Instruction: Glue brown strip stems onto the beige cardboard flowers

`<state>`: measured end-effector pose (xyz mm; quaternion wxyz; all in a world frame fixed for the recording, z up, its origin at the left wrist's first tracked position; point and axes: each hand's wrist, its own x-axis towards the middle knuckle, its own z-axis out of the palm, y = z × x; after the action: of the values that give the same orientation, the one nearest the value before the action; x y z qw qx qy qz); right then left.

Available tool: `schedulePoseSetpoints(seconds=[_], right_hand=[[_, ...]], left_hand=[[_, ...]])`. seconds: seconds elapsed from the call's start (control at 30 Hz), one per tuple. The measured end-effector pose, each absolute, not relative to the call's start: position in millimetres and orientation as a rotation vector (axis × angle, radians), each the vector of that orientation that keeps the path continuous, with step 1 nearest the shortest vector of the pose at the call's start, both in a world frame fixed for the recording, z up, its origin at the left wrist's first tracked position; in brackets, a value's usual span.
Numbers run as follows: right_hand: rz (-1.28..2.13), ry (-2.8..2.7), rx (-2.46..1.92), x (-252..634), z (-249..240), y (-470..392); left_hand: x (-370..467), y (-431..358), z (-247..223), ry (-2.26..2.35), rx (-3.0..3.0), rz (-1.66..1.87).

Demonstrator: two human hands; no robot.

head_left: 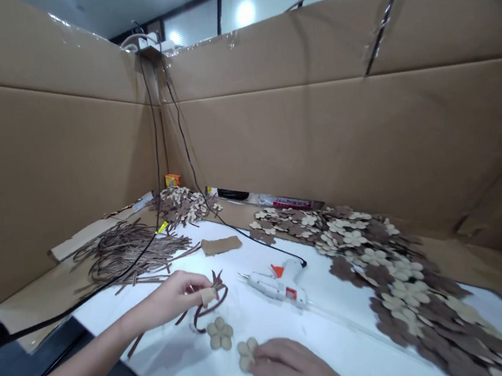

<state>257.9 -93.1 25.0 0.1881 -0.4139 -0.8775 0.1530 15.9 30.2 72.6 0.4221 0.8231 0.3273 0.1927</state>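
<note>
My left hand (184,296) pinches a small bundle of thin brown strips (217,280) above the white board (342,355). Some strip ends stick up past the fingertips, and others curl down below them. A beige wrap covers the thumb tip. Lower down, my right hand (298,370) has its fingers closed on the edge of a beige five-petal flower (246,354). Just left of that one, a second beige flower (220,334) lies flat. Between my left hand and the pile on the right rests a white glue gun (273,287), nozzle pointing left.
Brown strips (125,254) lie heaped at the left. Beige and brown flowers (381,263) spread along the right, with another flower pile (184,206) at the back. A tan scrap (221,245) lies mid-board. A black cord (217,214) hangs down to the glue gun. Cardboard walls (295,139) enclose the table.
</note>
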Motion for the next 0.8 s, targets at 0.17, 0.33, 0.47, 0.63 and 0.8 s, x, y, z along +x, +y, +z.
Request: schedulePoseSetpoints(seconds=[0.17, 0.33, 0.47, 0.63, 0.8], right_hand=[[0.419, -2.467, -1.238, 263, 15, -99], [0.436, -2.465, -1.33, 264, 10, -101], [0.468, -2.458, -1.363, 263, 13, -101], [0.513, -2.448, -1.434, 262, 14, -100], [0.56, -2.452, -1.503, 261, 16, -100]], left_hand=[[29, 26, 63, 0.842, 2.088, 0.563], [33, 29, 48, 0.861, 2.124, 0.632], [18, 46, 46, 0.969, 2.124, 0.834], [-8, 82, 48, 1.124, 2.08, 1.073], [-31, 114, 43, 1.213, 2.233, 1.007]])
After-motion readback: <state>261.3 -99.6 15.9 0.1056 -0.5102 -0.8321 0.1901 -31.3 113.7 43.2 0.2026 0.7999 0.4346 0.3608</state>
